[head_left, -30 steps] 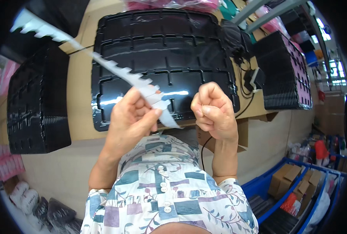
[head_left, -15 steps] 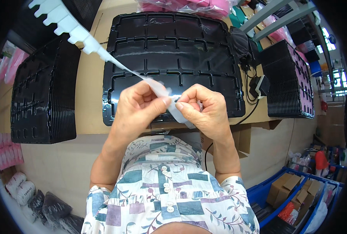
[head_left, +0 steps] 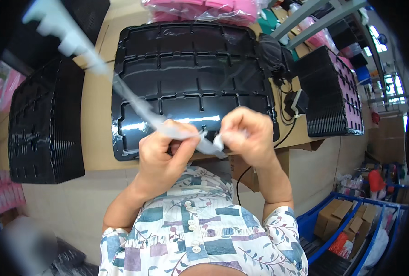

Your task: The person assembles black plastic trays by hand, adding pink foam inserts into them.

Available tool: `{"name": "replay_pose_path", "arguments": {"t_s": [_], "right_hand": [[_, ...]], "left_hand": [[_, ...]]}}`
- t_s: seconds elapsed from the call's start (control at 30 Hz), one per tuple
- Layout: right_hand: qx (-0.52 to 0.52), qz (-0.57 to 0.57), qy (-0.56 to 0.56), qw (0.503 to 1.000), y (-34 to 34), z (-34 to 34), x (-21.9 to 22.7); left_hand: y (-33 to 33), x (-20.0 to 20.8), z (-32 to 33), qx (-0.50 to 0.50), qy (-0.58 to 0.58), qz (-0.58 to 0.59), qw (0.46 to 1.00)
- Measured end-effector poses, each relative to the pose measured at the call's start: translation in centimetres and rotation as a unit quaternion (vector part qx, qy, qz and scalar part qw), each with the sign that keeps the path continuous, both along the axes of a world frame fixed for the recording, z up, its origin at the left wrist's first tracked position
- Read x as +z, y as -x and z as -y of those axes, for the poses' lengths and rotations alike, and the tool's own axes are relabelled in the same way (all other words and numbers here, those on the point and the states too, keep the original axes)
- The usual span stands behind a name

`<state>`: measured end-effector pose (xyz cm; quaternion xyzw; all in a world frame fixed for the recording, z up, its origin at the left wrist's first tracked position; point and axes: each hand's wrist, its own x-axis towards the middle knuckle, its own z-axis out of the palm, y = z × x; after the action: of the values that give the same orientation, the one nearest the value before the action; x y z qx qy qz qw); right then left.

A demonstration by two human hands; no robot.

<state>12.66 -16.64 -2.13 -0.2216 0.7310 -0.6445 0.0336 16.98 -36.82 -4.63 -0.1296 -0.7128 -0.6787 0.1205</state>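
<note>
A stack of black moulded plastic trays [head_left: 46, 124] sits at the left end of the tan desk [head_left: 96, 115]. A long white toothed paper strip [head_left: 135, 103], blurred, runs from the upper left down to the left hand [head_left: 165, 154], whose fingers are pinched around it. The strip's near end lies between both hands; the right hand [head_left: 248, 135] is curled closed on it. Behind them lies a wide black compartment tray [head_left: 190, 69]; further right stands another black tray stack [head_left: 333, 96].

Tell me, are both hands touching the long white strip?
Touching. In the head view the left hand pinches the white strip between thumb and fingers, and the right hand grips its near end, above the black tray.
</note>
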Motion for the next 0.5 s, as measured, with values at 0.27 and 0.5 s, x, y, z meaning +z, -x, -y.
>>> {"name": "replay_pose_path", "arguments": {"t_s": [0.27, 0.5], "right_hand": [[-0.197, -0.122, -0.255, 0.939, 17.5, -7.3, -0.3], [-0.203, -0.174, -0.473, 0.839, 22.0, -5.7, -2.0]], "left_hand": [[0.0, -1.7, 1.3, 0.089, 0.021, 0.012, 0.996], [0.1, -2.5, 1.7, 0.081, -0.042, 0.03, 0.995]]}}
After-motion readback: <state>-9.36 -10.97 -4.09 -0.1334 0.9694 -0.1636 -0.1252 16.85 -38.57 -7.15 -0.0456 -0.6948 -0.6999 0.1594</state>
